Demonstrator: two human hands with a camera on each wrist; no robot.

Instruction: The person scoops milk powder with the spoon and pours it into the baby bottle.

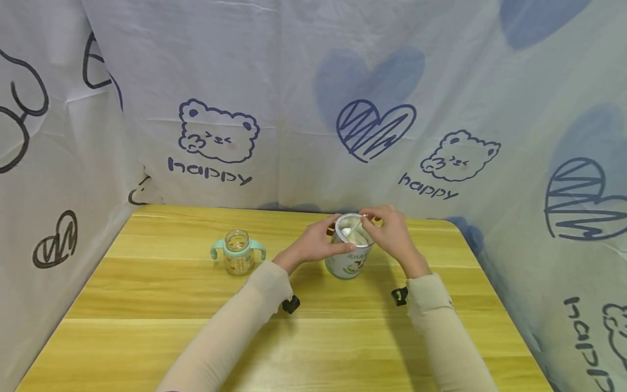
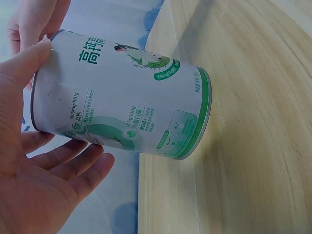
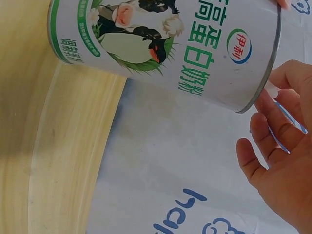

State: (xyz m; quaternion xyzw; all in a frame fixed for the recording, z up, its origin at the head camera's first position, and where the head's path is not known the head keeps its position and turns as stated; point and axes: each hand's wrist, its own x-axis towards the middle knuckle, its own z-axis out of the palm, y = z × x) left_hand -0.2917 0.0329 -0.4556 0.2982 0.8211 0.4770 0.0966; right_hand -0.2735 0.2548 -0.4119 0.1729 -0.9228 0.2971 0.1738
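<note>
A white and green milk powder can (image 1: 349, 267), with a cow picture and its top uncovered, stands on the table. My left hand (image 1: 315, 240) grips it near the rim, thumb on the near side and fingers round the far left side. In the left wrist view, the can (image 2: 122, 97) shows green lettering. At the mouth, my right hand (image 1: 393, 233) pinches the thin handle of a white scoop (image 1: 346, 232) between thumb and fingers. The scoop's bowl is inside the can, over pale powder. In the right wrist view, the hand (image 3: 287, 141) partly hides the handle.
Left of the can stands an uncapped clear baby bottle (image 1: 238, 263) with mint-green handles. The wood-grain table (image 1: 147, 310) meets a printed cloth (image 1: 289, 136) at its back edge. A black wrist mount shows beneath each wrist.
</note>
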